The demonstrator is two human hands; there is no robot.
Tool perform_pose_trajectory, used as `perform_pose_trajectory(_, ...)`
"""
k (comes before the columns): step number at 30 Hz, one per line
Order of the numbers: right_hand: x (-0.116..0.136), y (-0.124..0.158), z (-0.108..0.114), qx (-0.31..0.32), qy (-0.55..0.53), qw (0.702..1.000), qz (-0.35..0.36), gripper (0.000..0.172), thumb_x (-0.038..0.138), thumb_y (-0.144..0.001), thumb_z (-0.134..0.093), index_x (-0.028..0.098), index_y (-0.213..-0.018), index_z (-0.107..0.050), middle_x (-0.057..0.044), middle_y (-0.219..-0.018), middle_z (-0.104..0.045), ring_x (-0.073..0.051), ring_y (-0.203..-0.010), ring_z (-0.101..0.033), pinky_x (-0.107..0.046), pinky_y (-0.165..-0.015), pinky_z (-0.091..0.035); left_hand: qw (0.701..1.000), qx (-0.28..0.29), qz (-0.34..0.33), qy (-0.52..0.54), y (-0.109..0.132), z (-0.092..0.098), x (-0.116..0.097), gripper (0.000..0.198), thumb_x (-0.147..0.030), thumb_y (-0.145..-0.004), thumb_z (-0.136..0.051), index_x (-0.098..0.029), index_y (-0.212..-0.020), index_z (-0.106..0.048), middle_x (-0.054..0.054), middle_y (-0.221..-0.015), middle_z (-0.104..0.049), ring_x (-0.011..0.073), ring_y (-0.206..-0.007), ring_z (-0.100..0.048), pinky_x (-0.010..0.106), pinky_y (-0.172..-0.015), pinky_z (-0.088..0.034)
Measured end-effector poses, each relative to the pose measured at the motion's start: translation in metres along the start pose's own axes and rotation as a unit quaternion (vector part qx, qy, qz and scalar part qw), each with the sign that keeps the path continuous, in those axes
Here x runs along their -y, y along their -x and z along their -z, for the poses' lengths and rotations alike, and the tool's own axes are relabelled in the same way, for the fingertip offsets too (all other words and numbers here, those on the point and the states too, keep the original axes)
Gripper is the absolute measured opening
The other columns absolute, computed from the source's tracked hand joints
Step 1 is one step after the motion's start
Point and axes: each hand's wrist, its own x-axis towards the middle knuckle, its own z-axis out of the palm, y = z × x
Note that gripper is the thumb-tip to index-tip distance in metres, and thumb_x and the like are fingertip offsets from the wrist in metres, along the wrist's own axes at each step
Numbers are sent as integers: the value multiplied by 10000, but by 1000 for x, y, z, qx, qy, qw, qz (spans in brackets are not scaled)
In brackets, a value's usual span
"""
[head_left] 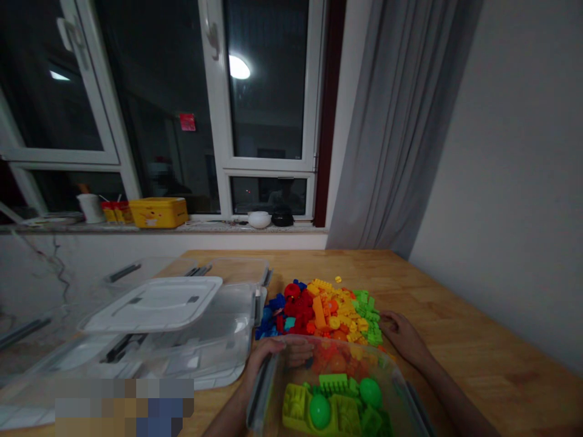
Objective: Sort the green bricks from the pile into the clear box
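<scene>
A clear plastic box (410, 376) stands at the table's near edge. Inside it lie green toy pieces, among them a green ball (319, 411) and a yellow-green block (295, 408). My left hand (273, 352) grips the box's far left corner; its fingers show through the clear wall. Beyond the box lies a pile of toy building blocks, with blue blocks (268, 325), red blocks (298, 309), yellow blocks (348, 312) and green blocks (372, 321). At the pile's right edge rests my right hand (403, 337), fingers loosely curved and apart beside the green blocks.
Clear boxes (234, 303) and a white lid (159, 303) are stacked on the left of the wooden table (437, 321). A yellow box (159, 212), a white bowl (259, 220) and a black bowl (282, 217) stand on the windowsill. A grey curtain (396, 121) hangs behind.
</scene>
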Motion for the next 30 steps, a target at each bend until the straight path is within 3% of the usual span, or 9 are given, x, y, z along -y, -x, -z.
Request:
perform_pose_trajectory(6,9,1,1,-8,-1,1000,-19,288,453,-701,-661,191,-819,-678,-62,-814,-683,-220,-682,-610,-364,-701,-508,1000,12,8,-2,-2,3,0,418,-279,-715,-511,-81,-1009,-734,148,-1022,-745,331,-1096,-628,465,-1036,-384)
perform_pose_trajectory(12,22,2,7,-12,-64,995,-76,340,505,-713,-649,208,-877,-631,-34,-729,-702,-236,-688,-659,-362,-689,-523,1000,10,-2,10,-4,3,2,428,-275,-710,-496,-65,-995,-737,160,-1027,-742,329,-1097,-628,458,-1041,-380)
perform_pose_trajectory(18,28,-3,9,-64,-176,978,-90,442,496,-642,-743,204,-939,-592,-72,-921,-723,-242,-887,-680,-356,-838,-532,1000,-1,-3,-3,-1,-1,0,434,-270,-710,-505,-51,-1011,-728,167,-1009,-745,331,-1096,-629,453,-1030,-393)
perform_pose_trajectory(25,54,3,16,-4,-263,956,-131,456,485,-637,-778,192,-971,-673,-72,-949,-745,-259,-952,-672,-346,-851,-535,1000,14,-5,-1,-2,1,1,463,-261,-741,-453,-42,-1059,-709,172,-1071,-725,329,-1153,-598,468,-1076,-337)
perform_pose_trajectory(30,77,18,21,92,-394,900,-165,332,455,-687,-768,227,-919,-701,-49,-959,-728,-222,-887,-676,-336,-829,-544,999,49,-18,-6,-6,8,3,483,-255,-722,-457,-20,-1065,-701,206,-1103,-703,354,-1179,-575,511,-1083,-311)
